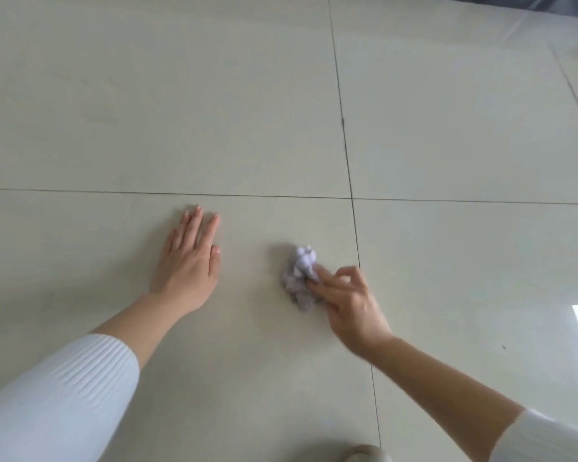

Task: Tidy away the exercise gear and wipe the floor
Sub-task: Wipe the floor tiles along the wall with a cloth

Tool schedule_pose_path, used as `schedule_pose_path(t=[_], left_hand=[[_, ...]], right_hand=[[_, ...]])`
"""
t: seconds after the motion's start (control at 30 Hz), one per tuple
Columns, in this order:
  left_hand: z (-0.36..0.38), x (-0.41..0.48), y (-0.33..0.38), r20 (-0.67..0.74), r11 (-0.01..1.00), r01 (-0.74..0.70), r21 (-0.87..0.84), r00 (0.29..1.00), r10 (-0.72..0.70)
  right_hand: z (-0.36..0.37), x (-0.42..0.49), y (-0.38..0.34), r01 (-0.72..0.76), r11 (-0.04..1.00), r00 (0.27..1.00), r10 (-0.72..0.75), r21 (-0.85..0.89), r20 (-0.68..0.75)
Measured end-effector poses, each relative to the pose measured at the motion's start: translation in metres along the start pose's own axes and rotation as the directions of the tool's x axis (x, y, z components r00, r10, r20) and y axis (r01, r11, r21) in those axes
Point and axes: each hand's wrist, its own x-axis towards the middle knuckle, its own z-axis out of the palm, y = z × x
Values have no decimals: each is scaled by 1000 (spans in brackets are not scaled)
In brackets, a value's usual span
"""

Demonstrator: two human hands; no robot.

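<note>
Wiping: you're on the floor-wipe step; right hand [351, 305] pinches crumpled tissue [300, 278] against the tile floor [181, 111]
Left hand [189, 265]: flat, fingers spread, holding nothing
Next: probably sweep sideways, keep pressure

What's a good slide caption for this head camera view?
Right hand wipes tiled floor with crumpled tissue; left hand braces flat.

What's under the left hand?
Only pale floor tile shows around the left hand, which lies flat, palm down. Anything beneath the palm is covered. The right hand holds the crumpled tissue.
</note>
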Motion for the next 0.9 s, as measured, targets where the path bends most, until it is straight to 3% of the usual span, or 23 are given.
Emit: schedule_pose_path(t=[0.1,0.2,0.27,0.3,0.37,0.43,0.53,0.67,0.77,0.83,0.9], left_hand=[[0,-15,0,17,1000,3,23,1000,-3],[-4,-25,-5,61,999,32,40,998,-34],[-5,-33,-11,78,998,47,50,996,-51],[-6,-39,-15,79,997,57,51,995,-61],[-8,-49,-24,98,994,91,64,990,-97],[-10,-60,-35,115,989,122,81,985,-130],[-14,-70,-47,109,988,115,99,986,-125],[-18,-74,-52,103,994,66,90,992,-75],[-19,-75,-54,65,996,41,85,997,-47],[-19,-75,-54,40,995,36,89,998,-40],[-19,-75,-56,14,995,31,99,999,-32]], right_hand=[[13,-46,-31,153,987,979,-157,38,129],[25,-71,-56,324,945,897,-325,55,299],[26,-64,-60,394,919,862,-375,17,341],[25,-51,-58,375,927,880,-358,5,313],[19,-13,-44,195,981,963,-191,-5,188],[4,30,-19,-77,996,996,79,-41,45],[-17,81,17,-321,928,945,327,-188,-2],[-4,123,11,-435,871,897,443,-226,-20],[27,128,-23,-301,942,951,309,-147,32],[52,114,-48,-74,990,989,89,-123,120],[73,88,-74,126,987,972,-104,-98,209]])
